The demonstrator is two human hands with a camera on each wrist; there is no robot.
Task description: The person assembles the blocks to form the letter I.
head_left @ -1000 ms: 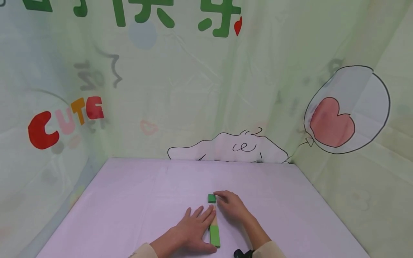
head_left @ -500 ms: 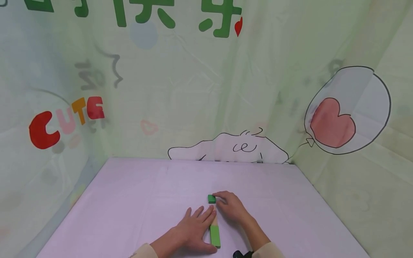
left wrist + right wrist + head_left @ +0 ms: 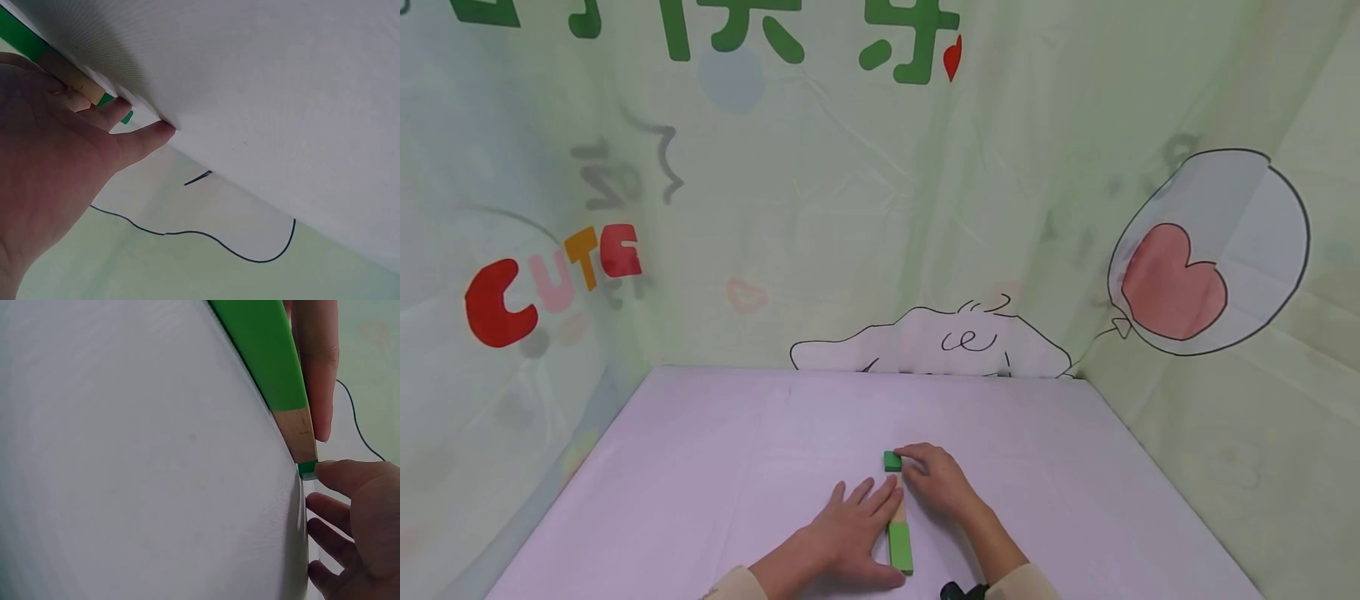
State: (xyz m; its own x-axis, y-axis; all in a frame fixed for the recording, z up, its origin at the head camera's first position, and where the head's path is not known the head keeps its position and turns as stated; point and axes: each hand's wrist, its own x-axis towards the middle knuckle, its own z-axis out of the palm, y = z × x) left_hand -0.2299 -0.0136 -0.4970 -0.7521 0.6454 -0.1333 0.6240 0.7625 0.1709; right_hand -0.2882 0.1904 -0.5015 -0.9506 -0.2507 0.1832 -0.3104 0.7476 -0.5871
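Note:
Flat blocks lie in a row on the table: a light green block (image 3: 900, 548) nearest the person, a bare wooden block (image 3: 297, 434) beyond it and a small dark green block (image 3: 892, 462) at the far end. My left hand (image 3: 850, 533) rests with fingers spread, lying partly over the wooden block and hiding some of it. Its thumb reaches the near end of the light green block. From the right, my right hand (image 3: 940, 479) holds the dark green block at its right edge with thumb and index finger. The remaining fingers are against the table in the right wrist view.
A pale purple cloth covers the table (image 3: 737, 442). Printed curtains (image 3: 850, 208) stand around its back and sides. At the front edge, a black object (image 3: 962, 591) sits beside the right sleeve (image 3: 1024, 582).

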